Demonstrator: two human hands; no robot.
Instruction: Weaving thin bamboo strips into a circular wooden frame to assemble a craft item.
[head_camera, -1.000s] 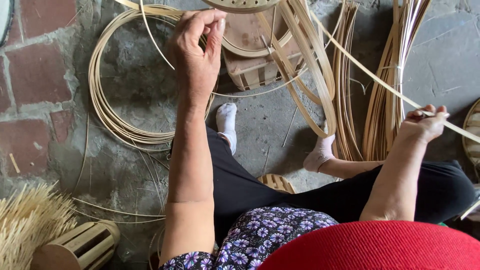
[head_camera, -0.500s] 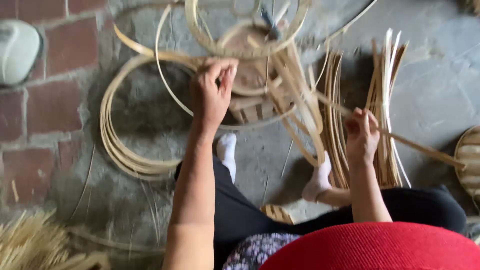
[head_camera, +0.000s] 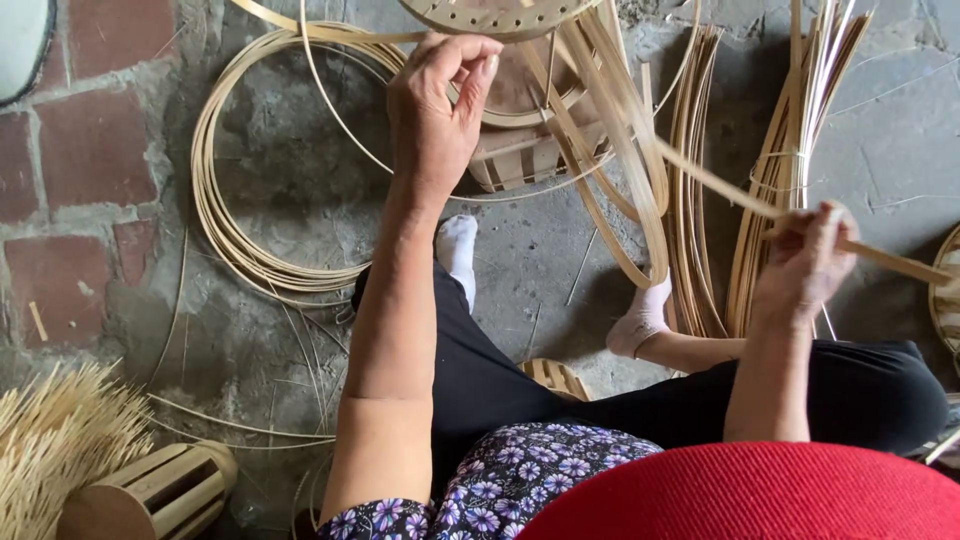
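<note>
My left hand (head_camera: 435, 110) reaches forward and pinches a thin bamboo strip (head_camera: 330, 110) just below a round perforated bamboo disc (head_camera: 490, 15) at the top edge. My right hand (head_camera: 805, 262) is closed around a flat bamboo strip (head_camera: 715, 185) that runs diagonally from the disc down to the right. Both strips curve up toward the disc. I sit with legs stretched out, in black trousers and white socks (head_camera: 458, 245).
A coil of bamboo strips (head_camera: 225, 215) lies on the stone floor at left. A bundle of bent strips (head_camera: 775, 170) stands at right. A small slatted bamboo cylinder (head_camera: 150, 492) and a tuft of thin sticks (head_camera: 45, 450) sit at lower left.
My right hand has moved right and down along the flat strip. My left hand stays pinched on the thin strip near the disc. The view has shifted slightly.
</note>
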